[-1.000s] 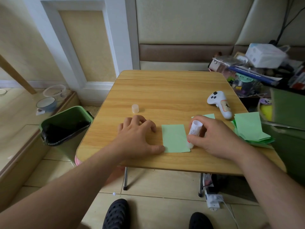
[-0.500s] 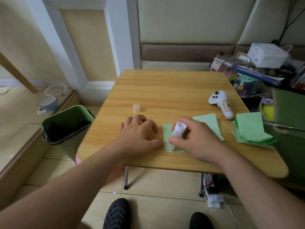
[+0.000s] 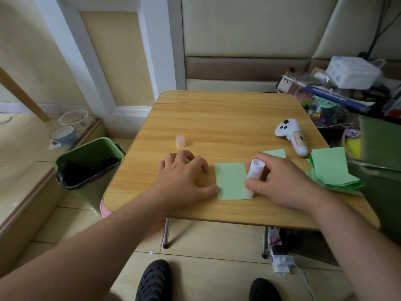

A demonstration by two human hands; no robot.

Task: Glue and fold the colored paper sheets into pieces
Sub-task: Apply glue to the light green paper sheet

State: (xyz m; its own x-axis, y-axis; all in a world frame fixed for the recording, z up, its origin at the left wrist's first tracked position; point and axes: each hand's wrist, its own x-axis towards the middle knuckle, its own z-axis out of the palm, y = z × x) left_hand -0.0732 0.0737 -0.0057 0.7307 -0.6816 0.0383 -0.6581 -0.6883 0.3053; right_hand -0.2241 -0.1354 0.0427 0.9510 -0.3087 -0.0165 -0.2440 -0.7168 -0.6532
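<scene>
Half a second ago the glue stick (image 3: 254, 173) was at the green sheet's (image 3: 231, 181) left edge; now the right hand (image 3: 280, 183), fingers gripping it, has swept to the right edge, while the left hand (image 3: 184, 179), fingers loosely curled, thumb pinning the sheet near the tabletop's (image 3: 217, 118) front edge – gluing underway

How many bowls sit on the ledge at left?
2: a blue-rimmed bowl near the ledge's front, and a clear bowl just behind it. Others may lie beyond the left edge.

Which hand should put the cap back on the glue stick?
Probably the left hand: the small translucent cap sits just beyond it, while the right hand grips the white glue stick.
</scene>
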